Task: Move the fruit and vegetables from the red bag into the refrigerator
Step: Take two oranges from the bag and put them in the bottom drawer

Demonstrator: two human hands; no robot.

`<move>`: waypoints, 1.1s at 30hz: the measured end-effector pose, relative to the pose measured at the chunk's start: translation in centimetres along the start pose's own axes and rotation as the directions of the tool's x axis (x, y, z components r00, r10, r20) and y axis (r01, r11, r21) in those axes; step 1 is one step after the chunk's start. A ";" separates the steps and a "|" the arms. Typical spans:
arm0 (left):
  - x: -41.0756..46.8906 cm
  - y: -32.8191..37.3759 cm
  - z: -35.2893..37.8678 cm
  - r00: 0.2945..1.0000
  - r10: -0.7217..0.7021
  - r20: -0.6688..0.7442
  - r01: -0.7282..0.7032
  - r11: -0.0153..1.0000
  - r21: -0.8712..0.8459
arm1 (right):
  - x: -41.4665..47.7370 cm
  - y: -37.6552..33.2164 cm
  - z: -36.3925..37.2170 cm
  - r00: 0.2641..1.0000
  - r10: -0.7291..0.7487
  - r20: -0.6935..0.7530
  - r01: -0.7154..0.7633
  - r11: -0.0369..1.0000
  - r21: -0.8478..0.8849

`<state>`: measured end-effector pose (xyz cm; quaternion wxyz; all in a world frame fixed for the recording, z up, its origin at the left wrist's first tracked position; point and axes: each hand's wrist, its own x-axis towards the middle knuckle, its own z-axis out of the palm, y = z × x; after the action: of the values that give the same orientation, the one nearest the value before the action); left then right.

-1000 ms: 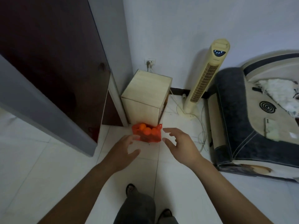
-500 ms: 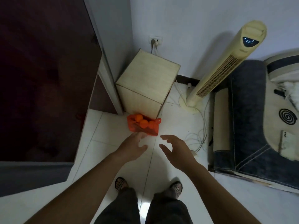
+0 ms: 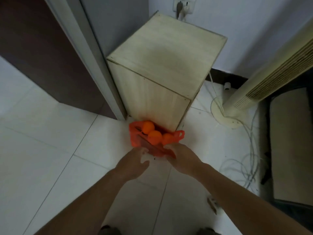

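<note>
A red plastic bag [image 3: 134, 137] lies open on the white tiled floor against the foot of a pale wooden cabinet [image 3: 162, 68]. Three oranges [image 3: 154, 136] show in its mouth. My left hand [image 3: 133, 162] is at the bag's near edge with the thumb apart from the fingers and nothing in it. My right hand [image 3: 183, 158] rests on the bag's near right flap, and its fingertips are hidden against the plastic. A tall dark maroon front with a grey side [image 3: 50, 53] stands at the left.
A cream tower fan [image 3: 264, 78] stands on its round base to the right of the cabinet. Loose white cables [image 3: 240, 167] trail over the floor. A dark upholstered piece [image 3: 291, 146] fills the right edge. A wall socket [image 3: 183, 5] sits behind the cabinet.
I have bent down closer to the floor, and both hands have moved forward from short of the bag to its near edge. The bag and oranges have stayed put.
</note>
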<state>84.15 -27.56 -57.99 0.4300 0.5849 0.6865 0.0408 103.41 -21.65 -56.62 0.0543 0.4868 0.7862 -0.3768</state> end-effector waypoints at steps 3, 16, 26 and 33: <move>6.7 -3.9 2.2 0.994 0.074 -0.086 -0.070 0.996 0.054 | 7.1 5.4 4.2 0.997 -0.057 -0.050 0.051 0.993 -0.104; 24.4 -15.4 7.6 0.852 0.292 -0.433 -0.186 0.944 0.271 | 22.2 15.1 14.0 0.908 -0.311 -0.282 0.217 0.923 -0.319; 25.0 -18.4 7.7 0.888 0.229 -0.399 -0.117 0.951 0.286 | 21.8 15.2 16.6 0.924 -0.274 -0.267 0.151 0.902 -0.404; 24.4 -17.4 8.6 0.862 0.291 -0.415 -0.169 0.937 0.306 | 21.3 15.9 17.6 0.905 -0.292 -0.309 0.154 0.903 -0.402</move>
<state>77.57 -16.36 -86.38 0.1693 0.6886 0.6916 0.1374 100.23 -13.73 -87.34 -0.0455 0.4339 0.8903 -0.1302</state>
